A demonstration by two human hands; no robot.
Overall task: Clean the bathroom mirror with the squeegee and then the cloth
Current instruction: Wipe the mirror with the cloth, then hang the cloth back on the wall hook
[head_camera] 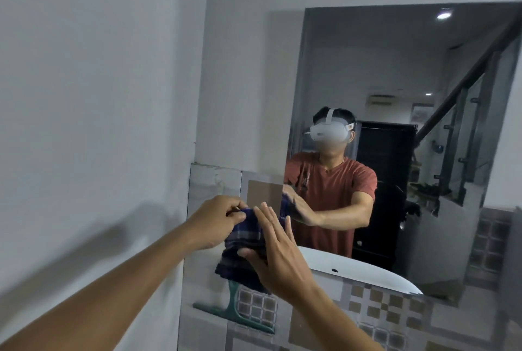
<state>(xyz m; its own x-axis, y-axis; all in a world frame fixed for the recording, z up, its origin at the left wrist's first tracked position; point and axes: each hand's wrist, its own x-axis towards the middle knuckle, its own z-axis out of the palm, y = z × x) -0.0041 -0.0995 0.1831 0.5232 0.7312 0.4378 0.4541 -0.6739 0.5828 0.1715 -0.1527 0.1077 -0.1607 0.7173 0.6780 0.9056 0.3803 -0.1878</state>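
A dark blue checked cloth hangs between both hands in front of the tiled wall, just left of the mirror's lower left corner. My left hand pinches its upper edge. My right hand has its fingers spread flat over the cloth and its thumb under the fabric. The mirror fills the upper right and reflects a person in a red shirt and a white headset. A green squeegee hangs blade down on the tiles below the cloth, its handle top hidden by the fabric.
A white wall runs close along the left side. A white basin's rim appears in the mirror's reflection below the hands. Patterned grey and brown tiles cover the wall under the mirror.
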